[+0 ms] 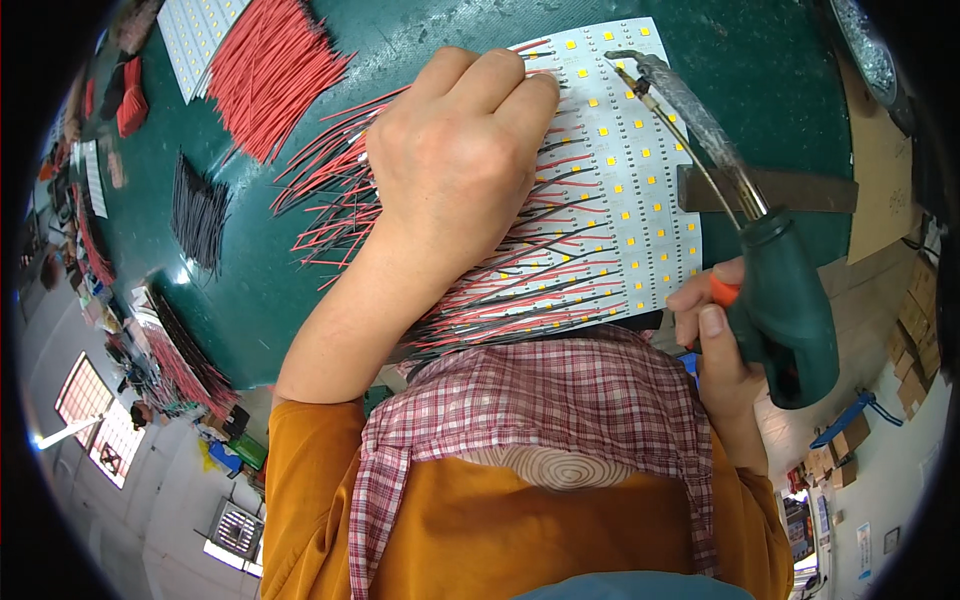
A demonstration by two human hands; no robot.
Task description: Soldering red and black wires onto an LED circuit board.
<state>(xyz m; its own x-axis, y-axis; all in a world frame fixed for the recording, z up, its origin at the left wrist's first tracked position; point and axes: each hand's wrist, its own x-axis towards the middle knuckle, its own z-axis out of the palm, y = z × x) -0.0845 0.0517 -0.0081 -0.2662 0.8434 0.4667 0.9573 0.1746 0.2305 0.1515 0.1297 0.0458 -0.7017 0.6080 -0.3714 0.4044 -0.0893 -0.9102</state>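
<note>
1. My left hand is bent over the white panel, knuckles up and fingers curled; its fingertips are hidden, so I cannot tell what they pinch.
2. My right hand is closed around the grip of a green soldering gun, beside its orange trigger.
3. The gun's tip is over the panel's upper part; I cannot tell whether it touches.
4. The panel, dotted with yellow squares, lies on the green table in front of me, red and black wires spread across it.
5. A red wire bundle and a smaller black wire bundle lie off to my left.
</note>
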